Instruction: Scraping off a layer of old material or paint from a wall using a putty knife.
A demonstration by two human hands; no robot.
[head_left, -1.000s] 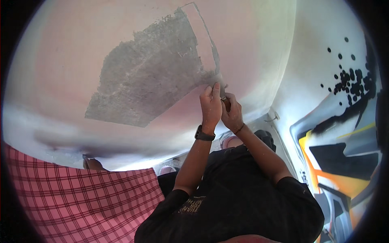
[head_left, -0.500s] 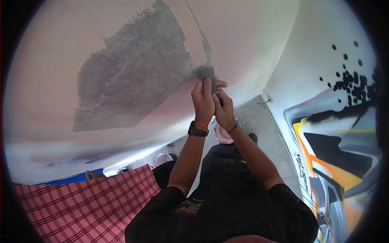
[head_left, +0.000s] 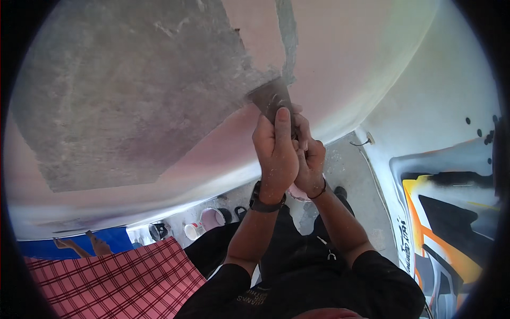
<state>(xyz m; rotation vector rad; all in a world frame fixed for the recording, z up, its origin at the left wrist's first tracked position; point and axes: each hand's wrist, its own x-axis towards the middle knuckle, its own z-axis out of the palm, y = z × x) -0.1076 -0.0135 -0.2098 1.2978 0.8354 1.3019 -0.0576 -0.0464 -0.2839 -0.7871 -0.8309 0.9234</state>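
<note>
Left hand (head_left: pixel 277 159) clasps the putty knife (head_left: pixel 270 94), thumb laid along its blade; right hand (head_left: pixel 312 162) curls around the mostly hidden lower end. Blade projects beyond both grips, at the grey wall patch's (head_left: pixel 133 95) right-hand edge.

The wall (head_left: pixel 340 69) is pale pink, going whitish low down, with a mottled grey patch (head_left: pixel 133 90) and 1 grey strip (head_left: pixel 287 40). The scraper (head_left: pixel 265 95) is dark brownish grey. Watch (head_left: pixel 264 201) and bracelet (head_left: pixel 319 193) are black; so is the shirt (head_left: pixel 345 295), which bears small tan lettering. The co-worker's pink top (head_left: pixel 133 276) has a grid of dark red lines. Behind it, a sheet (head_left: pixel 119 238) is blue. Floor (head_left: pixel 369 191): grey. Bucket (head_left: pixel 298 194): pink. The mural (head_left: pixel 446 218) mixes black, grey, white, orange and yellow, with black dots (head_left: pixel 489 139).
</note>
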